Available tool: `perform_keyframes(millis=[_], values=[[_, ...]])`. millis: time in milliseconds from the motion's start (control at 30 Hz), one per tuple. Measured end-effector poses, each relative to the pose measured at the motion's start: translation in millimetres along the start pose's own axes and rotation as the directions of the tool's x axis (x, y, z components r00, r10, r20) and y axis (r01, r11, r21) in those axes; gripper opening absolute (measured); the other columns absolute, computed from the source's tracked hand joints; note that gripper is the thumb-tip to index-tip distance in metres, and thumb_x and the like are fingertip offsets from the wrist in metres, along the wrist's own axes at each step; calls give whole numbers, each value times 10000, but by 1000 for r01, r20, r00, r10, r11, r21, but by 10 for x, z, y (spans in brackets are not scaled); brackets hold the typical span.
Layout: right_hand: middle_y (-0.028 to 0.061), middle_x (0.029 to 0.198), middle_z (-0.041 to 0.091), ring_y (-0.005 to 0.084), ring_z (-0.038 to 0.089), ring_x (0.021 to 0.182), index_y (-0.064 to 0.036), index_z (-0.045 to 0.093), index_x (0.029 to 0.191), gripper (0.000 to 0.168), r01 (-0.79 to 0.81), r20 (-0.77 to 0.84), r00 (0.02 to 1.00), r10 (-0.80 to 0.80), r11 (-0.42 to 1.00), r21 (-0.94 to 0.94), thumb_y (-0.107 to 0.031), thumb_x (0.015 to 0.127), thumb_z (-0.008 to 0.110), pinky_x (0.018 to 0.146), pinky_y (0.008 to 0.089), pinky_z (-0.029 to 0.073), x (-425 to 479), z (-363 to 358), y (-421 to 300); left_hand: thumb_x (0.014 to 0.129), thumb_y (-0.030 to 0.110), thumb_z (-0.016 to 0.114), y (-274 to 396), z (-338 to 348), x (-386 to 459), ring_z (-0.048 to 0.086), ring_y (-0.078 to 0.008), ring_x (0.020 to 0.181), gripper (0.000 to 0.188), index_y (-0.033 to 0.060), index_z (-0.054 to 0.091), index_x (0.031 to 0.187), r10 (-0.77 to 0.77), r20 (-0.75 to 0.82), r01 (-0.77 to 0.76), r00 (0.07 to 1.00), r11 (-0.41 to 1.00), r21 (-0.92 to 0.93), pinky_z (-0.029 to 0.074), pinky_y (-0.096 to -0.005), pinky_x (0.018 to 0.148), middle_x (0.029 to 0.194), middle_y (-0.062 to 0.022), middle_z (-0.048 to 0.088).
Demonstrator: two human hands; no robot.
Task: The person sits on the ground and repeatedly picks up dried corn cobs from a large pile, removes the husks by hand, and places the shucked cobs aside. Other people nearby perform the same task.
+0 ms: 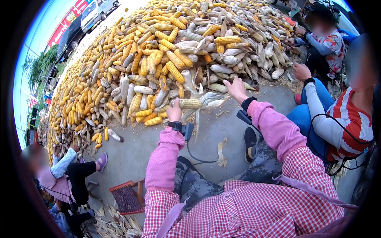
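Note:
My left hand [174,112] is closed around the end of a pale yellow corn cob [188,103]. Its peeled-back husk [213,99] is still attached at the far end and spreads to the right. My right hand [236,90] is at the lower right edge of the corn pile, thumb and fingers apart, with nothing visible in its grasp. Just behind it lies an ear in a greenish husk [218,87]; whether the fingers touch it cannot be made out. Bare yellow cobs [153,121] lie left of my left hand.
A large corn pile [166,44] mixes bare yellow cobs with ears in dry husks [265,53]. People sit close by on my right [351,119] and at the left [56,178]. A low stool [126,197] stands at lower left beside loose husks [119,223]. Cables [193,156] trail from my wrists.

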State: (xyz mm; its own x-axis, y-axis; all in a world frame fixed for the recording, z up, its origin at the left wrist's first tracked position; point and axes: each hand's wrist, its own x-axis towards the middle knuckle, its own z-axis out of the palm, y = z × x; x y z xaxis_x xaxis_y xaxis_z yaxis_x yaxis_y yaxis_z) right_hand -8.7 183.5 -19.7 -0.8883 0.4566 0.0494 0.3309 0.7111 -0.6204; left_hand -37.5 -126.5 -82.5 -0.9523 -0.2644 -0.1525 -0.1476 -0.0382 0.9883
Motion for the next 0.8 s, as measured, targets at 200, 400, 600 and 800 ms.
perform_keyframes(millis=[200, 400, 600, 800], values=[[184, 1193, 615, 336, 525, 1180, -54, 622, 1238, 611, 558, 236, 776, -585, 811, 176, -473, 804, 717, 1017, 421, 390, -448, 84, -524, 922, 325, 680, 254, 194, -181, 596, -149, 780, 410, -80, 658, 981, 159, 25, -158, 987, 927, 339, 476, -330, 722, 902, -97, 682], [161, 1163, 628, 329, 499, 1205, -114, 665, 1205, 660, 566, 269, 773, -574, 816, 115, -499, 685, 795, 1060, 439, 333, -664, 380, -405, 910, 341, 693, 377, 246, -285, 596, -143, 762, 423, -75, 661, 978, 101, 31, -105, 994, 965, 238, 475, -324, 702, 880, -90, 679], [176, 1149, 609, 348, 473, 1197, -126, 650, 1249, 694, 488, 386, 794, -469, 871, 54, -493, 677, 790, 1065, 440, 310, -705, 439, -369, 909, 374, 691, 213, 143, -186, 606, -157, 761, 475, -97, 649, 943, -48, 17, 45, 999, 984, 173, 479, -323, 696, 910, -104, 685], [171, 1080, 627, 326, 517, 1099, -129, 730, 1089, 513, 482, 412, 804, -428, 876, -30, -458, 696, 758, 994, 425, 371, -686, 472, -313, 913, 416, 675, 217, 134, -130, 630, -190, 777, 505, -83, 650, 989, -161, 49, 156, 986, 983, 95, 485, -330, 727, 931, -106, 684]])
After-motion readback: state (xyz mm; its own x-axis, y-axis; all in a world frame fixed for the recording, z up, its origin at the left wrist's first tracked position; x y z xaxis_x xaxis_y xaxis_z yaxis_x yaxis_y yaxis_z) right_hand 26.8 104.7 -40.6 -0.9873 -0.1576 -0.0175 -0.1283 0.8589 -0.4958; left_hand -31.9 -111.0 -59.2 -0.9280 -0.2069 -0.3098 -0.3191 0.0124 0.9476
